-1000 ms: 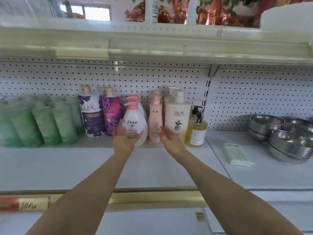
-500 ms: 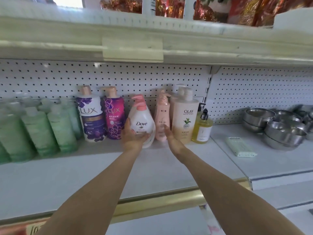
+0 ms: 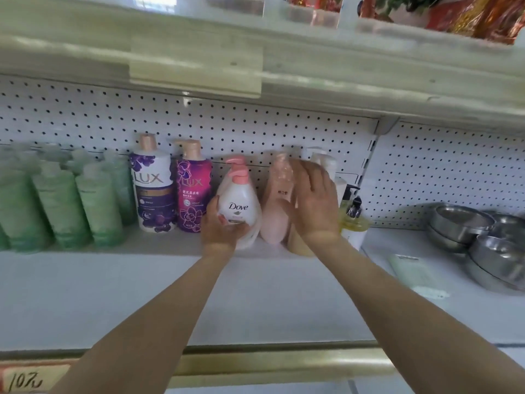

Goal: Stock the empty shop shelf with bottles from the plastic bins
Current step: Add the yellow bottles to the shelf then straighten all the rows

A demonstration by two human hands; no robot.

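White pegboard (image 3: 255,129) backs the shelf (image 3: 255,294) we are facing, and an upper shelf (image 3: 312,66) juts out over it. A row of bottles stands at the back of the shelf, close to the pegboard.

From the left we see a cluster of green bottles (image 3: 59,206), then a white Lux bottle (image 3: 152,189) and a purple Lux bottle (image 3: 193,189) side by side. Just right of those is the Dove bottle (image 3: 240,206), white with a pink pump.

Our left hand (image 3: 220,226) grips the Dove bottle low down on its left side, fingers curled round its base and thumb on its front. A second bottle of the same kind (image 3: 250,240) shows close behind it. We cannot tell whether the held bottle's base rests on the shelf.

Next to it stands a pink bottle (image 3: 277,194). Our right hand (image 3: 312,200) is open, fingers straight and a little spread, its back toward us. It lies in front of a tall white bottle (image 3: 324,163), hiding most of it, with the thumb against the pink bottle. The hand is blurred, so we cannot say how firmly it presses.

A yellow pump bottle (image 3: 353,220) stands just right of that hand. Further right, on the next section of shelf, a green packet (image 3: 412,271) lies flat, and stacked steel bowls (image 3: 460,223) sit beyond it.

Along the near edge runs a gold strip (image 3: 284,362) with a handwritten price tag (image 3: 28,379) at the far left.
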